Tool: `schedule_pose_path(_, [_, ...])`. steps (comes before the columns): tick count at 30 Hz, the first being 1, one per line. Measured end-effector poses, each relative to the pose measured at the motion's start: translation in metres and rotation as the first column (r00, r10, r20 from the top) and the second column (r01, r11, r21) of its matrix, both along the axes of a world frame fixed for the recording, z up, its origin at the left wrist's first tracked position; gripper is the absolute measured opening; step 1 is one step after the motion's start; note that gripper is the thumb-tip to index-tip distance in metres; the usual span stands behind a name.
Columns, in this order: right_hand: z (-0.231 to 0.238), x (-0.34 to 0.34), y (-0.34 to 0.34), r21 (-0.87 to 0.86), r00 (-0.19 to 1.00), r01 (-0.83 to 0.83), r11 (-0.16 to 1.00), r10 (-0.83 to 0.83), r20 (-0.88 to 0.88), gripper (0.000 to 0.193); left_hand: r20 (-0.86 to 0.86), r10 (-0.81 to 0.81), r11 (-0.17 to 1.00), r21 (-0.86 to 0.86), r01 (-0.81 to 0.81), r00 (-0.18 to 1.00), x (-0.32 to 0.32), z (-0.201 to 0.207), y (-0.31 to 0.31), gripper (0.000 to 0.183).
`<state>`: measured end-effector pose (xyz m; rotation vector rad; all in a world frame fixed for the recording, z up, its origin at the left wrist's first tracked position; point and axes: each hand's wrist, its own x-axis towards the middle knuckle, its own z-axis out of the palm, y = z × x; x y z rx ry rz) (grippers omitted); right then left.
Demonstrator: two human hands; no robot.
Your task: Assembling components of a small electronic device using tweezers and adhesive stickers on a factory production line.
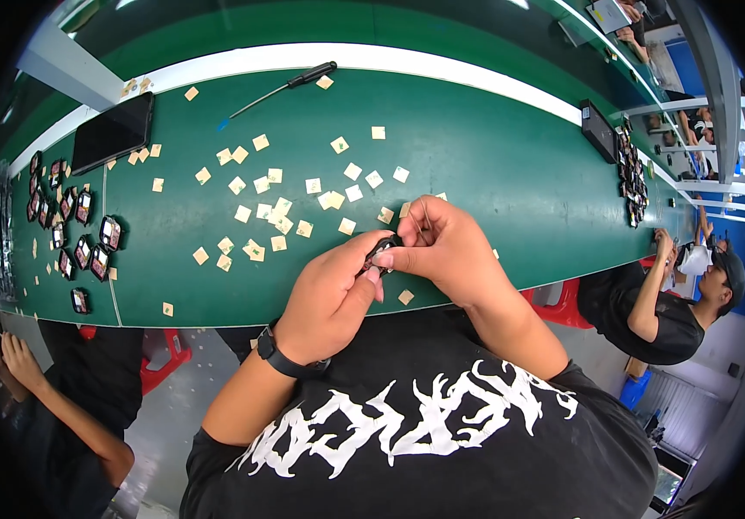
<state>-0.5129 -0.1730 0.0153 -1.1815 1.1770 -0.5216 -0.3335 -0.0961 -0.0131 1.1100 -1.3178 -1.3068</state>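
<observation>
My left hand (329, 290) is closed around a small black oval casing (385, 245), held just over the near edge of the green table. The thumb and fingers of my right hand (446, 246) press on the casing from the other side. A thin metal tool like a pair of tweezers (425, 220) sticks up from the right hand's grip. The inside of the casing is mostly hidden by my fingers. Beyond my hands, several small cream square stickers (313, 185) lie scattered on the green tabletop (494, 164).
Several similar black casings (110, 233) are grouped at the left, near a black phone-like slab (113, 132). A screwdriver (284, 87) lies at the back. More dark parts (630, 177) and a black box (598, 131) stand far right. Co-workers sit on both sides.
</observation>
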Motion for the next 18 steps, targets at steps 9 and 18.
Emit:
schedule_pose_path(9, [0.01, -0.002, -0.002, 0.067, 0.995, -0.1, 0.993, 0.098, 0.027, 0.017, -0.231, 0.105, 0.965, 0.257, -0.044, 0.967, -0.003, 0.007, 0.002, 0.04])
schedule_pose_path(18, [0.012, -0.02, 0.025, -0.368, 0.984, -0.158, 0.916, 0.175, 0.014, 0.025, -0.32, 0.198, 0.926, 0.371, -0.069, 0.927, -0.002, 0.011, 0.001, 0.035])
